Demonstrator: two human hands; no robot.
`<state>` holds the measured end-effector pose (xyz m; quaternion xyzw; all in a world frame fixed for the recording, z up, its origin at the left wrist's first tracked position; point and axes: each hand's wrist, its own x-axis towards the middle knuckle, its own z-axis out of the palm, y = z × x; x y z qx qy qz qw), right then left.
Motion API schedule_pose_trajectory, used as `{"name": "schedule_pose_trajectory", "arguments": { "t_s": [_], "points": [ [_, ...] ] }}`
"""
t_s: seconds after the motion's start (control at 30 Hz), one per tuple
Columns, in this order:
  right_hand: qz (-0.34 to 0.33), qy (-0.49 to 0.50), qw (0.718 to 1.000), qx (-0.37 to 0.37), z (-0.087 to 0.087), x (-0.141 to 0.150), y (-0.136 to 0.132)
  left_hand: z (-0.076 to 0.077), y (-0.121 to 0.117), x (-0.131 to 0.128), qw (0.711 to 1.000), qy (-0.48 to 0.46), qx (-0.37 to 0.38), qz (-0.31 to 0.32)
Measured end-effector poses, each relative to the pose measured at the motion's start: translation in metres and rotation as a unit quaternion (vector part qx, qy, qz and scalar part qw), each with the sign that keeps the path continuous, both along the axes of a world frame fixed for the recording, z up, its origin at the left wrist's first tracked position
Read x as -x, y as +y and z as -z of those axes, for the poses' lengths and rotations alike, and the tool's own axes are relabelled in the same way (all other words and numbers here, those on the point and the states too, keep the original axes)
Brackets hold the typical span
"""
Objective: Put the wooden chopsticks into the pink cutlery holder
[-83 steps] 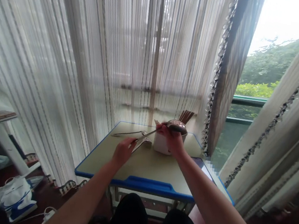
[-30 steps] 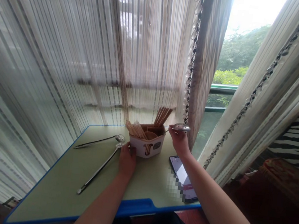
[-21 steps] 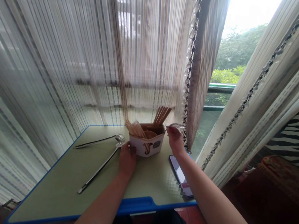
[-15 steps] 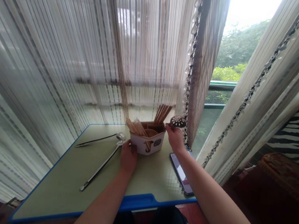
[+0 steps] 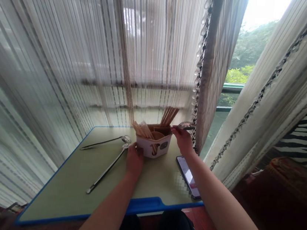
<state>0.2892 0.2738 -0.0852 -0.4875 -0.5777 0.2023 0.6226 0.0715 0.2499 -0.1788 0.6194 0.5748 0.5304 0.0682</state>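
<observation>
A white utensil caddy (image 5: 149, 150) with a brown inside stands toward the back of the table. Wooden chopsticks (image 5: 169, 117) rise from its back, and a bundle of pale thin sticks (image 5: 142, 129) leans out on the left. My left hand (image 5: 134, 159) grips the caddy's left front corner. At the caddy's right rim, my right hand (image 5: 182, 139) is closed on a slotted ladle (image 5: 187, 125), whose pierced bowl juts out to the right; its handle is mostly hidden. Two long-handled metal spoons lie left of the caddy: one nearer (image 5: 107, 169), one farther back (image 5: 105, 143).
A phone (image 5: 187, 177) with its screen lit lies on the table's right side. The pale green tabletop (image 5: 70, 179) has a blue rim with a moulded recess (image 5: 146, 203) in front. Striped curtains (image 5: 75, 45) hang right behind the table.
The slotted ladle's bowl has turned from showing its holes to lying nearly edge-on. My left hand stays at the caddy. The whole view has shifted slightly.
</observation>
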Motion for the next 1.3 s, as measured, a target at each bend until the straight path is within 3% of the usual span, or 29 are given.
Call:
{"name": "schedule_pose_trajectory", "arguments": {
  "t_s": [0.27,0.47,0.77,0.87,1.03,1.1,1.17,1.3],
  "points": [
    [0.052,-0.046,0.998,0.002,0.001,0.005,-0.009,0.002,0.001,0.000,1.000,-0.015,-0.005,0.000],
    [0.028,0.031,0.999,0.019,0.008,0.005,0.001,0.004,0.002,0.000,1.000,-0.008,0.002,-0.009],
    [-0.006,0.110,0.994,0.026,0.002,0.011,0.000,0.005,0.002,0.001,1.000,-0.009,-0.018,-0.011],
    [0.031,0.107,0.994,0.025,0.004,0.013,-0.003,0.004,0.001,-0.001,1.000,-0.005,-0.025,-0.017],
    [0.179,0.097,0.979,-0.006,0.015,0.033,-0.029,-0.008,-0.013,0.002,0.999,0.016,-0.034,-0.037],
    [0.185,0.071,0.979,-0.043,0.023,0.051,-0.046,-0.018,-0.020,0.012,0.997,0.051,-0.003,-0.061],
    [0.140,0.021,0.988,-0.068,0.035,0.071,-0.062,-0.028,-0.029,0.030,0.986,0.123,0.057,-0.097],
    [0.032,-0.094,0.992,-0.083,0.063,0.109,-0.076,-0.035,-0.048,0.074,0.934,0.263,0.186,-0.157]
  ]
}}
